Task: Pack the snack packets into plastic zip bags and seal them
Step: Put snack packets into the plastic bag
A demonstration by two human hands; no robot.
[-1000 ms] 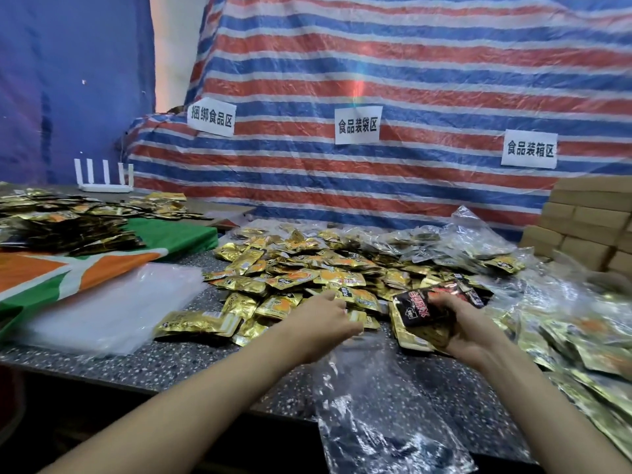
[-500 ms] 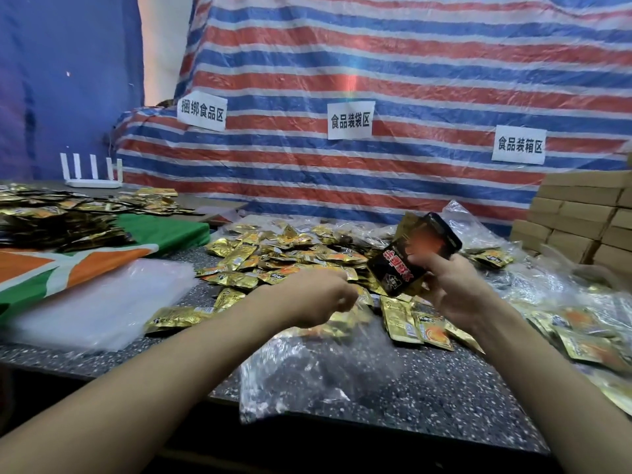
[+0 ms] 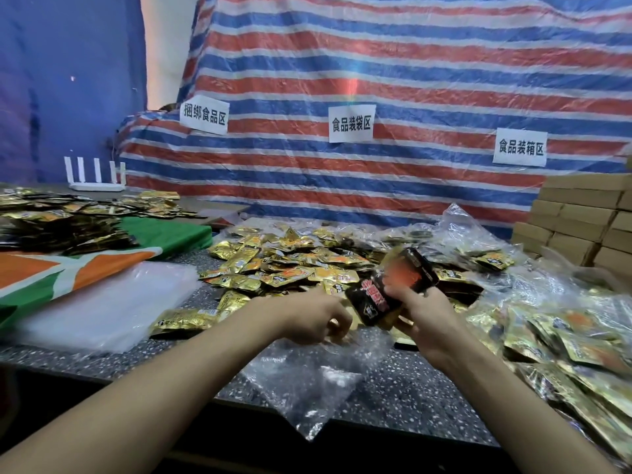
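Note:
My right hand [image 3: 425, 314] grips a stack of snack packets [image 3: 386, 290], black and red on top with gold ones beneath, tilted over the table. My left hand [image 3: 313, 318] pinches the upper edge of a clear plastic zip bag [image 3: 309, 378], which hangs over the table's front edge. The stack's lower end sits just right of my left hand, above the bag's mouth. A heap of loose gold packets [image 3: 284, 265] lies behind both hands on the speckled table [image 3: 403, 391].
A stack of clear bags [image 3: 102, 309] lies at the left on an orange, white and green cloth [image 3: 68, 268]. Filled bags [image 3: 564, 340] pile up at the right. Cardboard boxes [image 3: 588, 220] stand at the far right. More packets [image 3: 51, 224] lie far left.
My right hand lifted the packet stack off the table and brought it down toward the bag's mouth. My left hand raised the bag's edge and pulled it leftward.

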